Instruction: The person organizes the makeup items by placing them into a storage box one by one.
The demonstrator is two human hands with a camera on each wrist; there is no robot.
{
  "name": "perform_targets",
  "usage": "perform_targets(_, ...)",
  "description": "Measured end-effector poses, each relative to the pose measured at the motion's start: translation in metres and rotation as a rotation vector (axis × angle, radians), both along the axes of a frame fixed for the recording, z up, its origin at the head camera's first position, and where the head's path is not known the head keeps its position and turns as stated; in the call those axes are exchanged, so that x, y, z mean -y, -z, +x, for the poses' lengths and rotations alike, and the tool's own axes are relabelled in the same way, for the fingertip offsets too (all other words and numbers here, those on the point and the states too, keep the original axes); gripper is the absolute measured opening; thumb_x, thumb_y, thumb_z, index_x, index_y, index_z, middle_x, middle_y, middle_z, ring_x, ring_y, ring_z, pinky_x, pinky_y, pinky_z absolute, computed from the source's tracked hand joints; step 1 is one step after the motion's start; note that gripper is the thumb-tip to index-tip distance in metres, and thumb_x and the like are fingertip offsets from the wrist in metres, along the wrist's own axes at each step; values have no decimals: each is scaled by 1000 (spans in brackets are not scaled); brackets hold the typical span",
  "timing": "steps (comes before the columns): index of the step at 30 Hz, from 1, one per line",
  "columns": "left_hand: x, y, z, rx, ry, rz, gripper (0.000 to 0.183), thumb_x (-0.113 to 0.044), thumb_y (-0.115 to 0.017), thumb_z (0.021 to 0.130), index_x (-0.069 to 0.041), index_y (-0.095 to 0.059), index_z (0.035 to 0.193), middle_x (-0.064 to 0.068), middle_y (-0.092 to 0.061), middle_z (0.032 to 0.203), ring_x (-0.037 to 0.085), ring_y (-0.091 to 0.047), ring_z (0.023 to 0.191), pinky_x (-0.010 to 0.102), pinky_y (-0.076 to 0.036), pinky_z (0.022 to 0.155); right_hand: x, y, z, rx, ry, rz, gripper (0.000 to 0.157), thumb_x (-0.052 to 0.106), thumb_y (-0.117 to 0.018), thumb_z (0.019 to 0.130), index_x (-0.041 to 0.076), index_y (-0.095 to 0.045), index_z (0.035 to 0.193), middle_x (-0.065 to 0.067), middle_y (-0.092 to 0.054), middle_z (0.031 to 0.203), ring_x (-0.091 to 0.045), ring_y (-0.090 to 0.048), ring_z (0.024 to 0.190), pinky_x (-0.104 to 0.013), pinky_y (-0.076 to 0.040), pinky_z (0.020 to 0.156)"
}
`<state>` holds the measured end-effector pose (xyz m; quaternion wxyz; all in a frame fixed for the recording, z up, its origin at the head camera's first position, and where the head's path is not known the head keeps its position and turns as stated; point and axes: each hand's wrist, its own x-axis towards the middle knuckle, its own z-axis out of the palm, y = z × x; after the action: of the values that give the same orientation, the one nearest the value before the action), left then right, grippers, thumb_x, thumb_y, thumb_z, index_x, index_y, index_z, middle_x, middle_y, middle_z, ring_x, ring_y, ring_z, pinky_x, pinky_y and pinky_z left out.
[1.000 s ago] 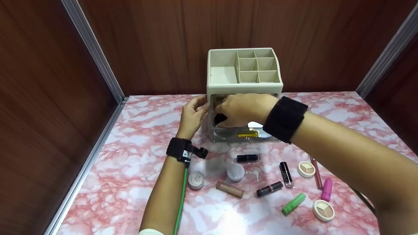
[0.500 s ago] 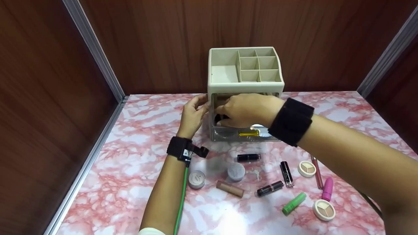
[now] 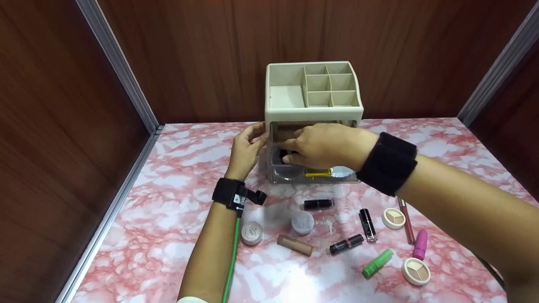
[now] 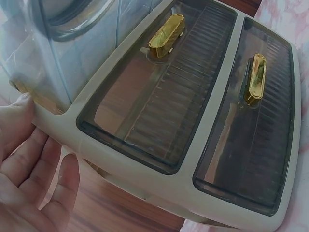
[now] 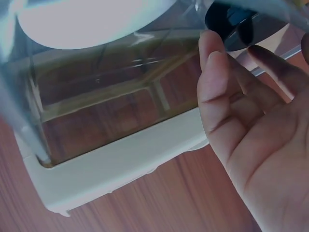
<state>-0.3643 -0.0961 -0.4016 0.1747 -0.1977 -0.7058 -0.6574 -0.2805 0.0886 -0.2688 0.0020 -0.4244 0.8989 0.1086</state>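
Observation:
A cream makeup organizer stands at the back, its clear upper drawer pulled out. My left hand holds the organizer's left side, thumb at the front edge and fingers along the side wall in the left wrist view. My right hand reaches over the open drawer, fingers loosely bent, with nothing visible between them. Beneath its fingertips a round black item lies in the drawer, partly hidden by the hand. A white disc shows beside it in the right wrist view. The drawer front carries a gold handle.
Two lower drawers with gold handles are closed. Before the organizer lie black tubes, round jars, a brown tube, a green tube, a pink tube, concealer palettes and a red pencil-like stick.
My right hand has drawn back slightly to the right over the drawer, while the black item stays inside. My left hand keeps its place on the organizer.

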Motion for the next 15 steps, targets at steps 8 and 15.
perform_targets(8,2,-8,9,9,23,-17,32,-19,-63,83,-3,-59,110,9,-61,105,17,-58,94,29,-48,75,-16,2,10,6,-13,-62,50,48,-35,93,13,-50,125,-10,-58,109,-28,-58,94,-45,-45,80)
perform_targets(15,0,-25,23,35,30,-27,29,-10,-61,84,1,-58,110,12,-61,105,17,-58,95,29,-48,76,-39,2,20,-56,-34,-122,55,53,-45,87,16,-47,128,-7,-57,107,-29,-59,87,-45,-46,76)
